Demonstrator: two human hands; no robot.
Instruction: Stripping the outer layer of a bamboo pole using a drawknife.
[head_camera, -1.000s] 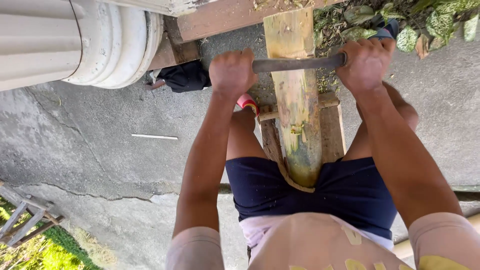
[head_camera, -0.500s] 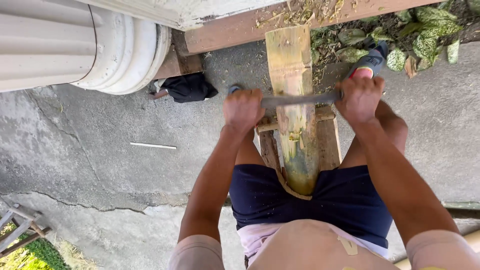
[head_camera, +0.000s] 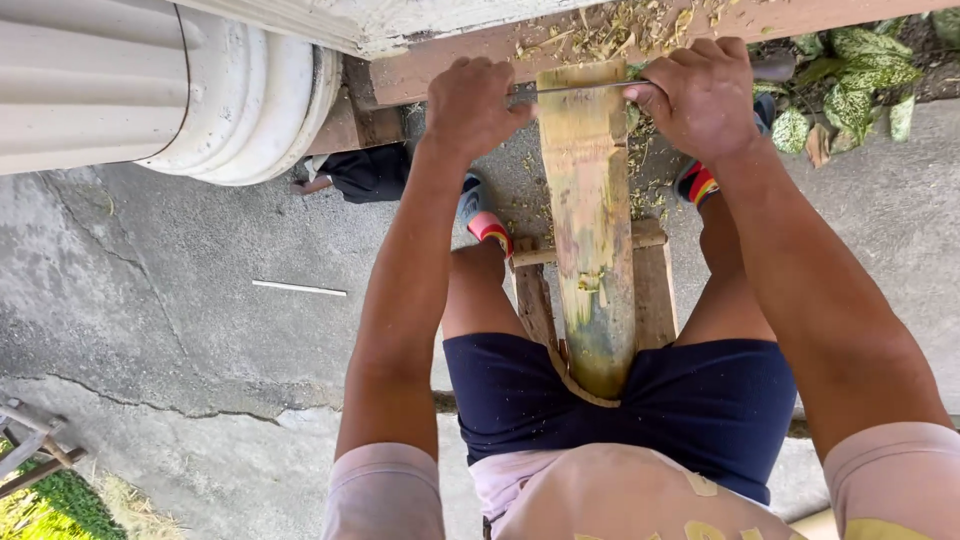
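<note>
At bamboo slab's (head_camera: 592, 230) far end, both hands grip blade (head_camera: 575, 88).

Clothing: pale pink short-sleeved shirt (head_camera: 620, 495) with yellow print — navy shorts (head_camera: 520, 400). Forearms bare. Footwear — sandals (head_camera: 487, 222) with red, yellow and blue striped straps.

Open concrete ground (head_camera: 200, 330) lies free to the left of the left hand (head_camera: 472, 105); a white fluted column base (head_camera: 240, 100) and a wooden beam (head_camera: 450, 60) wall off the far side. Leafy plants (head_camera: 850, 70) crowd the right hand (head_camera: 700, 95), apparently leaving little passage there.
</note>
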